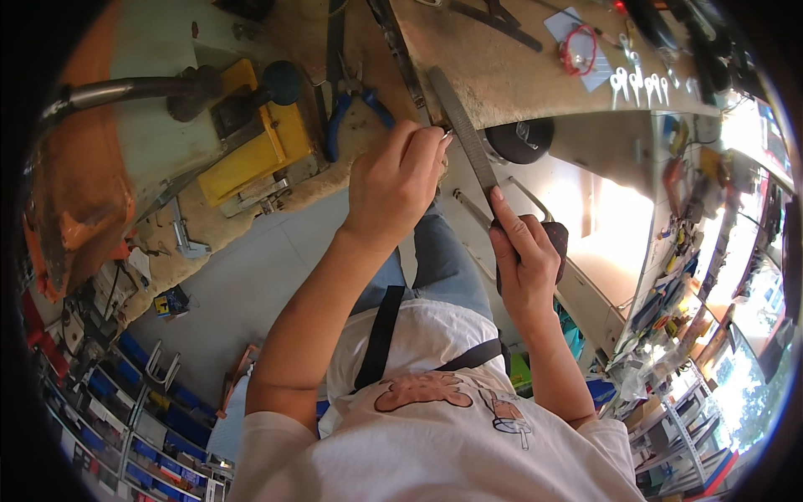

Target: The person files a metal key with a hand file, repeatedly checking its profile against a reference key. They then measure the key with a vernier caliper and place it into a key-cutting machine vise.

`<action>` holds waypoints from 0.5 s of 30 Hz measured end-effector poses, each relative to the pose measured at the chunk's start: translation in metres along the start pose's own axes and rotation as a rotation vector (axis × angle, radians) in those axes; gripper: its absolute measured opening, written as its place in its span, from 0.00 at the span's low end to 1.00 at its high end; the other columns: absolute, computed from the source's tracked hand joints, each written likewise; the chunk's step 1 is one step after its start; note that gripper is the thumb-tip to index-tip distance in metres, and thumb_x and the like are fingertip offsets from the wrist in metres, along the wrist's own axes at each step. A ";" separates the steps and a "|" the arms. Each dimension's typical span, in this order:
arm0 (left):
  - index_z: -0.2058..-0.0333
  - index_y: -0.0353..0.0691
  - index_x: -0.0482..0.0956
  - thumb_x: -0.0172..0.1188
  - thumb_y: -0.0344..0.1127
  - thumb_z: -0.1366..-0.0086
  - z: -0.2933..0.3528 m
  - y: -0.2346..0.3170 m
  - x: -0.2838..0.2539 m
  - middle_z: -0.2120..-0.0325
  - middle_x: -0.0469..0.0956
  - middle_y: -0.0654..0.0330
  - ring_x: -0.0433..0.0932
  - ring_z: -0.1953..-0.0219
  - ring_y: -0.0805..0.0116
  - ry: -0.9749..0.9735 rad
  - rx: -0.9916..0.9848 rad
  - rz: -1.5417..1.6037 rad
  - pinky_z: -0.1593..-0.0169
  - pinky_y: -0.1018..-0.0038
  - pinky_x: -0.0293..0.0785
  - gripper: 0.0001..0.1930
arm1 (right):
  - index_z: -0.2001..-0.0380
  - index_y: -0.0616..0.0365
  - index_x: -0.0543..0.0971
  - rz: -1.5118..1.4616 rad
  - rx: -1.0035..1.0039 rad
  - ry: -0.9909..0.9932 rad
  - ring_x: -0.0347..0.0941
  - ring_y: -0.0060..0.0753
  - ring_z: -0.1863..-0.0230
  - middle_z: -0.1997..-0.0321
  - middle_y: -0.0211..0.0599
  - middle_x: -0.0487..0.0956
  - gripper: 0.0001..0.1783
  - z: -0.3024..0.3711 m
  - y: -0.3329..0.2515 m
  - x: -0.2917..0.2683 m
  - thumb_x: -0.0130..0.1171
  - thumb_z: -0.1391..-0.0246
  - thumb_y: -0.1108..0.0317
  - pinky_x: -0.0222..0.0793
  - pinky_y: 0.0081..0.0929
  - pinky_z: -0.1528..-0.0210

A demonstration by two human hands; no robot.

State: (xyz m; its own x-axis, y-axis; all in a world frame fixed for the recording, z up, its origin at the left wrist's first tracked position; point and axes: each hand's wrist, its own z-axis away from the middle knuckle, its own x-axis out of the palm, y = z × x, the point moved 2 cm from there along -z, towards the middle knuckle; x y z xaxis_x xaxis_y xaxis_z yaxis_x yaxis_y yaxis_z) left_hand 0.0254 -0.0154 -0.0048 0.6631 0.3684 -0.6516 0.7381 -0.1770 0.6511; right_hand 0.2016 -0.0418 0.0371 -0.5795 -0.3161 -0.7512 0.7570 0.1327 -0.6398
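Observation:
My left hand [393, 180] is closed in a pinch at the edge of the workbench [468, 38]. A small shiny metal piece [447, 134] shows at its fingertips, too small to name. My right hand [529, 255] grips a long flat file [467, 130] by its dark handle, the index finger stretched along it. The blade slants up and left, its far part beside the left fingertips and over the bench edge. Whether file and metal piece touch, I cannot tell. Blue-handled pliers [341, 113] lie just beyond my left hand.
A yellow block-like device [259, 151] with a dark lever knob stands left. Near it, a caliper [186, 234] rests on the bench. Several keys [640, 85] and a red loop [579, 50] lie far right. A round black stool seat [520, 140] sits under the bench edge.

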 end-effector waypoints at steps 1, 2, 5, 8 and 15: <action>0.71 0.38 0.73 0.61 0.29 0.43 0.000 -0.003 0.001 0.77 0.71 0.60 0.74 0.78 0.62 0.006 0.039 -0.005 0.77 0.72 0.71 0.05 | 0.46 0.44 0.74 -0.015 0.001 -0.003 0.62 0.31 0.82 0.79 0.35 0.64 0.26 0.000 0.002 0.001 0.59 0.49 0.73 0.64 0.26 0.76; 0.72 0.39 0.72 0.60 0.30 0.43 0.000 -0.006 0.001 0.77 0.69 0.60 0.73 0.79 0.62 0.011 0.078 -0.008 0.79 0.72 0.70 0.05 | 0.46 0.43 0.74 -0.027 0.002 -0.006 0.61 0.31 0.82 0.79 0.34 0.64 0.26 0.001 0.004 0.002 0.60 0.49 0.73 0.63 0.26 0.77; 0.75 0.40 0.70 0.60 0.30 0.43 -0.005 -0.008 -0.004 0.78 0.67 0.61 0.73 0.79 0.64 -0.077 0.107 -0.093 0.78 0.72 0.71 0.07 | 0.46 0.41 0.74 -0.006 -0.008 -0.010 0.60 0.32 0.83 0.81 0.34 0.63 0.26 0.001 0.010 0.003 0.60 0.50 0.73 0.62 0.28 0.78; 0.77 0.41 0.67 0.60 0.29 0.46 -0.012 -0.014 -0.006 0.79 0.65 0.63 0.72 0.78 0.68 -0.065 0.287 -0.150 0.78 0.74 0.71 0.09 | 0.46 0.40 0.74 0.021 -0.023 -0.013 0.59 0.32 0.84 0.81 0.33 0.62 0.27 0.000 0.010 0.000 0.60 0.50 0.73 0.62 0.29 0.78; 0.78 0.40 0.69 0.57 0.29 0.55 -0.020 -0.016 -0.010 0.80 0.64 0.63 0.69 0.78 0.71 -0.227 0.455 -0.262 0.79 0.79 0.67 0.06 | 0.43 0.38 0.71 0.091 -0.031 -0.023 0.57 0.31 0.85 0.82 0.32 0.60 0.32 0.012 0.002 0.008 0.62 0.54 0.74 0.59 0.30 0.83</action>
State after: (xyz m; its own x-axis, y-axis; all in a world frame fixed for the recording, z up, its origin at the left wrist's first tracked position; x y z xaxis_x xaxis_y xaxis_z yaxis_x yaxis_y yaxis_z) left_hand 0.0042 0.0018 -0.0010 0.4241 0.2565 -0.8686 0.8271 -0.5002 0.2561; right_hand 0.2021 -0.0552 0.0322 -0.5017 -0.3228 -0.8026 0.7961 0.1906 -0.5743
